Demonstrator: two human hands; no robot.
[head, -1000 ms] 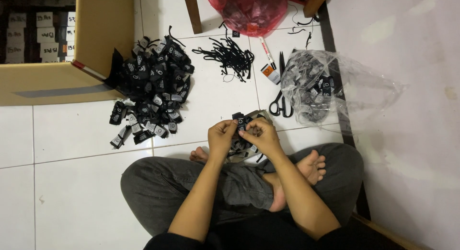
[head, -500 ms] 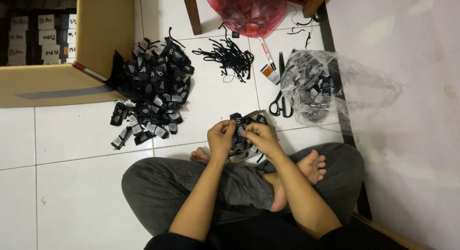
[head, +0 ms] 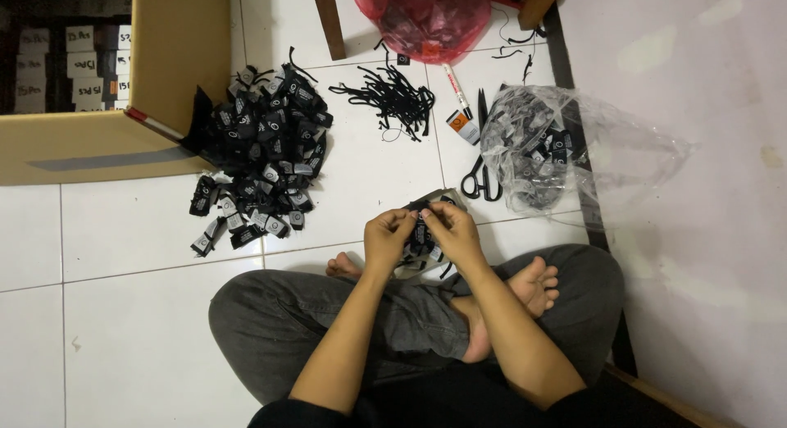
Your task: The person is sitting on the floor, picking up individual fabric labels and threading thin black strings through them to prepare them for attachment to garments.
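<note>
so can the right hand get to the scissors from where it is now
Probably yes. The right hand is busy on a small black tag with the left hand, but the scissors lie on bare tile just ahead of it, beside the clear plastic bag, with nothing between.

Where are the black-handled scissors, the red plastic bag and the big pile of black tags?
Black-handled scissors [head: 479,170]: head view, on the pivot above the handles.
Red plastic bag [head: 426,18]: head view, mid-bag.
Pile of black tags [head: 266,153]: head view, pile's centre.
</note>
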